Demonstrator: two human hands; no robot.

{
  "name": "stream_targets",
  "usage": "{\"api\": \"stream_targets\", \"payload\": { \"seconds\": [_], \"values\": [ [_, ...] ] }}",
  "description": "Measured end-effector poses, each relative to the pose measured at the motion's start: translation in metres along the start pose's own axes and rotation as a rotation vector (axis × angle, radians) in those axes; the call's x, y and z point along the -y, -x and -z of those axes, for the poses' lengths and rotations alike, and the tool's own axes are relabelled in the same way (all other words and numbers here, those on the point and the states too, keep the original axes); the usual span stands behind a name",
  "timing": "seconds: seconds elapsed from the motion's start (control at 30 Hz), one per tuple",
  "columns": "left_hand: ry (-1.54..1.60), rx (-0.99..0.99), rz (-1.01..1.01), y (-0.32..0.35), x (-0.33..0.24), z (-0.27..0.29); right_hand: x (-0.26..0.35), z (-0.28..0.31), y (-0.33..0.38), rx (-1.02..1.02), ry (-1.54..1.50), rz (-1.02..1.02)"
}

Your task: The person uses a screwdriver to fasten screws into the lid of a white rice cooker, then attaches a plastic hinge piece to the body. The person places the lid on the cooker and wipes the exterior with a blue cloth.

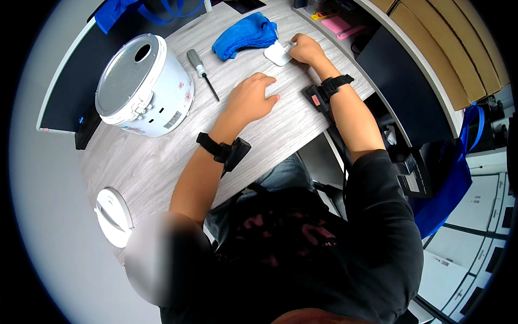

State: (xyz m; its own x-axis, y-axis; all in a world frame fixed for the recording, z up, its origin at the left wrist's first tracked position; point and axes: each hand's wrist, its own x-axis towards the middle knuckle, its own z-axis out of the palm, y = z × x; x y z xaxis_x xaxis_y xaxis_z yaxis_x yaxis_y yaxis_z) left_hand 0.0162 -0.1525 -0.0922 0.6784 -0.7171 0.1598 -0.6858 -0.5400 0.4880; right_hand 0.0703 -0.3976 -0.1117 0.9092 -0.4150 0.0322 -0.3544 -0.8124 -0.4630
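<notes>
Both my hands on the table, right one on a small white part.

My right hand (306,48) is closed on the white part (277,54), with the blue cloth (245,35) touching the part's far-left side. My left hand (249,98) lies flat on the table (162,162), near the grip on its near-left side. A screwdriver (201,71) lies left of the grip, the white cooker (143,86) beyond it, on its side. A white lid (112,216) sits well apart at the table's near-left edge.
</notes>
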Motion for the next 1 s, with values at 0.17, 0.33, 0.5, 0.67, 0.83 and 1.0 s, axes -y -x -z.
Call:
{"api": "stream_targets", "payload": {
  "seconds": [0.17,0.33,0.5,0.67,0.83,1.0],
  "values": [
    [0.065,-0.013,0.066,0.006,0.012,0.005,0.011,0.001,0.003,0.109,-0.299,-0.134],
    [0.091,-0.094,0.06,0.005,0.018,0.004,0.026,0.005,0.024,0.195,-0.687,-0.172],
    [0.094,-0.104,0.072,0.001,0.021,-0.009,0.038,0.003,0.038,0.331,-0.751,-0.216],
    [0.058,-0.125,0.091,0.012,0.019,-0.002,0.052,0.008,0.055,0.359,-0.757,-0.132],
    [0.002,-0.188,0.113,0.023,0.009,0.021,0.08,0.019,0.07,0.408,-0.768,-0.051],
    [-0.021,-0.118,0.223,0.022,0.018,0.02,0.093,0.002,0.069,0.414,-0.774,-0.023]
  ]
}}
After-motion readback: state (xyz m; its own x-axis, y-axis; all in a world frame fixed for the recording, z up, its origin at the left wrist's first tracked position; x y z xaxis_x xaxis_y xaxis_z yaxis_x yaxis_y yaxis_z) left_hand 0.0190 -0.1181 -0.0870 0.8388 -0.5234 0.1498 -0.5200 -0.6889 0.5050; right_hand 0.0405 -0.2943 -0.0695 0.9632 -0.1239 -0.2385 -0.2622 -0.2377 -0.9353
